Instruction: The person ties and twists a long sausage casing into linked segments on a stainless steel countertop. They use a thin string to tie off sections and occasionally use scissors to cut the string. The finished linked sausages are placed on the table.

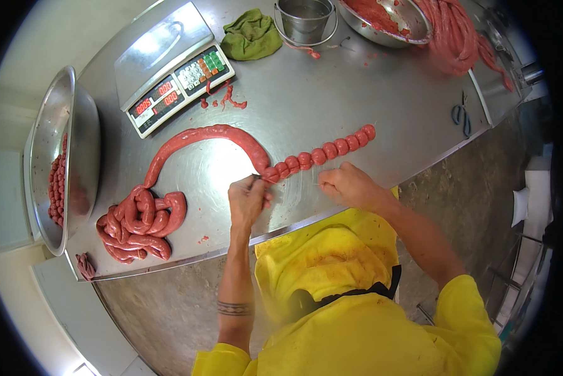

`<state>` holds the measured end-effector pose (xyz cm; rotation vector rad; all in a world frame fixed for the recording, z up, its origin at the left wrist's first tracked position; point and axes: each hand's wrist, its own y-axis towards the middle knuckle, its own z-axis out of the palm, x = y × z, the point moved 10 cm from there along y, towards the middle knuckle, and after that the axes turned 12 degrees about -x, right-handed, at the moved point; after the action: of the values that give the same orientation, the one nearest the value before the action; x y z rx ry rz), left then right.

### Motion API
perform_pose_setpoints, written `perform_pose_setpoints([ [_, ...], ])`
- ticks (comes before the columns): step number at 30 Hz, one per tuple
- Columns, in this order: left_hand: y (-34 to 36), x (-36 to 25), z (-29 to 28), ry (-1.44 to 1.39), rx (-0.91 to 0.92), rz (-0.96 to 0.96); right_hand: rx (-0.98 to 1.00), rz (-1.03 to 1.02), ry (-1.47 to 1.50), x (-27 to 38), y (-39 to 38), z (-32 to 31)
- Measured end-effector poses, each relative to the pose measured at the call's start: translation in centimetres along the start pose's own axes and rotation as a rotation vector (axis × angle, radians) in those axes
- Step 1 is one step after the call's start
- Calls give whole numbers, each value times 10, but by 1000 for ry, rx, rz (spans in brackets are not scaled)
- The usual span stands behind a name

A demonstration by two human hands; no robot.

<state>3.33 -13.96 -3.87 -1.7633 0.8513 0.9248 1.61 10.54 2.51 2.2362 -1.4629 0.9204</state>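
A long red raw sausage [219,131] curves across the steel table. Its right stretch is tied off into a row of several short round links [319,155]. At the join between the links and the untied part is my left hand [248,199], its fingers closed; a small dark tip shows by its forefinger, and what it grips is hidden. My right hand [350,185] is closed in a pinch just below the links, apart from them, with a faint pale strand of string [314,183] at its fingertips. The untied end runs left into a coiled heap of sausage [140,219].
A digital scale [175,81] stands behind the sausage, meat scraps [231,100] beside it. Left is a steel bowl [84,150] with small links. At the back are a green cloth [251,34], a bucket [303,25] and a mince bowl [413,34]. Scissors [462,119] lie right.
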Motion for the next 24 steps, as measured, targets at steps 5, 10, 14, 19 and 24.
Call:
perform_pose_setpoints([
  [5, -7, -3, 20, 58, 3, 64, -255, 52, 99, 12, 2, -15],
  [10, -9, -9, -11, 313, -195, 199, -443, 62, 204, 0, 8, -35],
  [14, -29, -45, -27, 425, -255, 622, -81, -57, 114, 27, 7, 16],
  [19, -51, -42, 18, -394, 643, 494, -245, -180, 407, 80, 21, 26],
  [24, -22, 37, -20, -545, -177, -141, -73, -62, 162, 79, 11, 59],
])
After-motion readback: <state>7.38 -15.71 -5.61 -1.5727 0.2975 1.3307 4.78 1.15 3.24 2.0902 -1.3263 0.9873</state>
